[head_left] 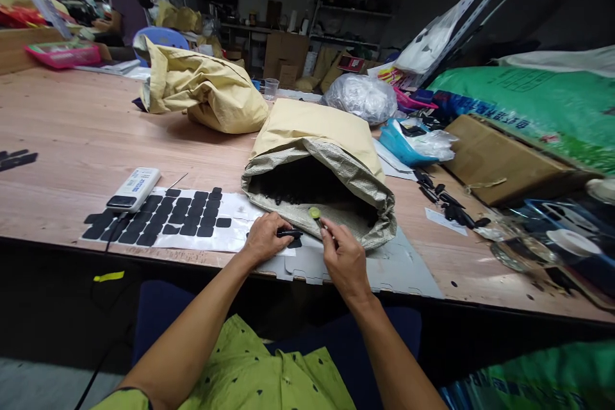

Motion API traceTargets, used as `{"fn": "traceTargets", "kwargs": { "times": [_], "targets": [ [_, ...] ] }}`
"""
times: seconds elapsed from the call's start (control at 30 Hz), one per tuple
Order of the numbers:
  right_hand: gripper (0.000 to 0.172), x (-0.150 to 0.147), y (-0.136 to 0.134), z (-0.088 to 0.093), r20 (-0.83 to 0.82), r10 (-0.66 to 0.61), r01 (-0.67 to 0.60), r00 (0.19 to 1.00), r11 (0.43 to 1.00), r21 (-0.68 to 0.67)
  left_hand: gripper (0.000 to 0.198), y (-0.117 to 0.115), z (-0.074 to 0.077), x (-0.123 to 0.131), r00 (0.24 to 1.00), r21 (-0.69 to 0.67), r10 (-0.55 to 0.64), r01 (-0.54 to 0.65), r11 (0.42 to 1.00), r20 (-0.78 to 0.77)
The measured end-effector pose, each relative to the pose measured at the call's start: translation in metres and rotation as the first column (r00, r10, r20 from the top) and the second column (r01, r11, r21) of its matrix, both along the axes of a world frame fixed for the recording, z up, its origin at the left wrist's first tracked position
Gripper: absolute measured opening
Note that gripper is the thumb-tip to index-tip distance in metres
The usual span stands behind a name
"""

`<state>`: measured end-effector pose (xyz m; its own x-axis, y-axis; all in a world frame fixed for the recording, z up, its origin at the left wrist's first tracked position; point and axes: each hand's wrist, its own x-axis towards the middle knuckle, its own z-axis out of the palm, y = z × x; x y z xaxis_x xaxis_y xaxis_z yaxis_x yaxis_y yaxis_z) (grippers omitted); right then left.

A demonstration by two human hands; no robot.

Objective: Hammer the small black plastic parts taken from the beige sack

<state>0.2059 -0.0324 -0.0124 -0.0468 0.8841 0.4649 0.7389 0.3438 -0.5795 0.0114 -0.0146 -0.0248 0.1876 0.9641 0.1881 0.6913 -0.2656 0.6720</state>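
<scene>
My left hand (pixel 264 238) rests at the table's front edge, its fingers closed on a small black elongated piece (pixel 289 232). Beside it, my right hand (pixel 344 257) pinches a thin tool with a round yellow-green end (pixel 314 212), tilted toward the sack mouth. Right behind both hands lies an open paper sack (pixel 319 122) with a grey woven lining and dark small pieces inside. To the left, rows of black rounded patches (pixel 180 211) sit on a white sheet (pixel 235 221). A grey sheet (pixel 403 262) lies under the sack's front.
A white device (pixel 134 189) with a cable stands on the patches' left part. Behind are a second paper sack (pixel 211 86) and a clear plastic bag (pixel 360 97). Loose black pieces (pixel 444 202) and a cardboard box (pixel 509 157) lie right. A person (pixel 122 9) sits far left.
</scene>
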Motion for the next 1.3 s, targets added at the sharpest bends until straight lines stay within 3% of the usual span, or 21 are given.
{"fn": "traceTargets", "kwargs": {
  "times": [0.13,0.23,0.33,0.43,0.57,0.63,0.7,0.8,0.87,0.9,0.97,1.1,1.13,1.2,1.23,1.3],
  "targets": [
    [0.031,0.018,0.027,-0.008,0.243,-0.201,0.201,0.949,0.979,0.025,0.015,0.000,-0.001,0.000,1.000,-0.019,0.005,-0.005,1.000,0.001],
    [0.029,0.023,0.034,-0.022,0.425,-0.248,0.240,0.871,0.968,0.073,0.014,0.003,-0.001,-0.002,1.000,-0.017,-0.008,0.008,1.000,-0.001],
    [0.027,0.020,0.032,-0.030,0.505,-0.280,0.256,0.817,0.960,0.118,0.012,-0.001,0.002,-0.003,0.997,0.021,-0.064,0.063,0.998,0.048],
    [0.026,0.018,0.030,-0.030,0.514,-0.277,0.252,0.812,0.960,0.120,0.016,-0.028,0.005,-0.002,0.963,0.079,-0.205,0.194,0.978,0.175],
    [0.025,0.018,0.030,-0.028,0.518,-0.278,0.256,0.809,0.960,0.115,0.021,-0.085,-0.005,0.001,0.858,0.106,-0.465,0.453,0.885,0.219],
    [0.024,0.018,0.030,-0.029,0.519,-0.281,0.262,0.807,0.959,0.112,0.021,-0.108,-0.020,0.000,0.851,0.037,-0.492,0.494,0.868,0.183],
    [0.024,0.018,0.030,-0.029,0.523,-0.283,0.267,0.804,0.958,0.108,0.019,-0.119,-0.041,-0.005,0.892,-0.148,-0.436,0.450,0.881,0.115],
    [0.024,0.018,0.030,-0.030,0.527,-0.287,0.272,0.800,0.956,0.108,0.026,-0.121,-0.072,-0.014,0.955,-0.483,-0.294,0.237,0.843,-0.043],
    [0.025,0.018,0.030,-0.030,0.523,-0.284,0.267,0.804,0.957,0.109,0.033,-0.119,-0.080,-0.018,0.965,-0.577,-0.234,0.122,0.808,-0.123],
    [0.025,0.018,0.030,-0.030,0.520,-0.282,0.265,0.806,0.958,0.108,0.036,-0.119,-0.078,-0.018,0.964,-0.575,-0.230,0.111,0.810,-0.137],
    [0.026,0.017,0.029,-0.029,0.516,-0.279,0.266,0.810,0.959,0.100,0.033,-0.118,-0.059,-0.014,0.953,-0.519,-0.287,0.197,0.832,-0.099],
    [0.025,0.017,0.030,-0.029,0.524,-0.280,0.276,0.804,0.957,0.087,0.017,-0.095,0.008,0.005,0.876,-0.301,-0.456,0.482,0.823,0.154],
    [0.025,0.017,0.030,-0.029,0.525,-0.281,0.276,0.804,0.957,0.090,0.018,-0.082,0.022,0.009,0.890,-0.234,-0.418,0.453,0.860,0.184],
    [0.025,0.017,0.030,-0.029,0.520,-0.283,0.273,0.806,0.957,0.098,0.021,-0.045,0.040,0.013,0.969,-0.100,-0.196,0.212,0.972,0.151],
    [0.025,0.017,0.030,-0.029,0.516,-0.284,0.271,0.808,0.957,0.101,0.022,-0.024,0.044,0.014,0.993,-0.047,-0.054,0.060,0.997,0.106],
    [0.025,0.018,0.031,-0.030,0.511,-0.281,0.266,0.813,0.958,0.103,0.024,0.018,0.044,0.012,0.976,0.020,0.215,-0.214,0.977,-0.038]
  ]
}}
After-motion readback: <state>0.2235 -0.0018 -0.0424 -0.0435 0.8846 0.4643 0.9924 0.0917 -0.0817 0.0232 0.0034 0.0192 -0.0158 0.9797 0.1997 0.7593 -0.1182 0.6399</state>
